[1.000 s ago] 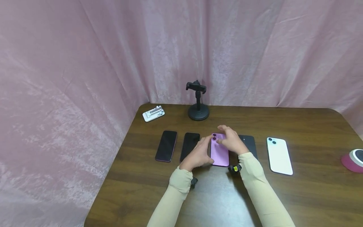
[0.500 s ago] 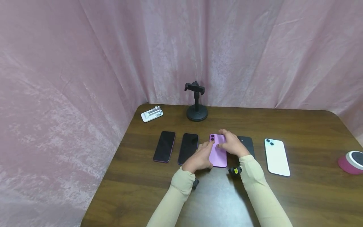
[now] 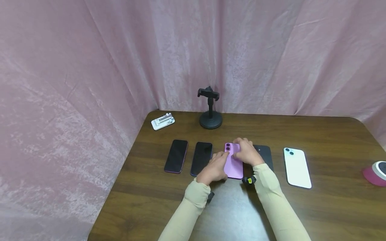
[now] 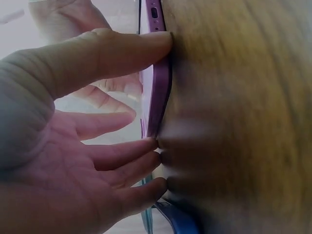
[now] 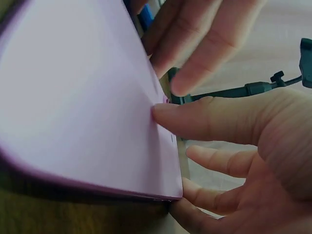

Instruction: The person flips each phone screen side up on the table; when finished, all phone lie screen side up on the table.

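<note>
A purple smartphone (image 3: 233, 168) lies back up on the table, its cameras at the far left corner. My left hand (image 3: 214, 168) is at its left side. The left wrist view shows that thumb (image 4: 117, 53) touching the phone's bottom edge (image 4: 161, 87), while fairly straight fingers reach down to the table beside it. My right hand (image 3: 248, 153) grips the far right part of the phone. In the right wrist view its thumb (image 5: 209, 119) presses on the phone's back (image 5: 83, 92), with fingers round the edge. Those hidden fingertips cannot be fully seen.
Two black-screened phones (image 3: 176, 156) (image 3: 201, 158) lie to the left. A dark phone (image 3: 264, 154), partly under the right forearm, and a white phone (image 3: 297, 168) lie to the right. Behind stand a black phone stand (image 3: 210, 118) and a white folding holder (image 3: 163, 121). A pink round object (image 3: 373, 175) sits far right.
My left hand has shifted slightly to the right and nearer me along the purple smartphone's side. My right hand's fingers have drawn in closer over its far edge.
</note>
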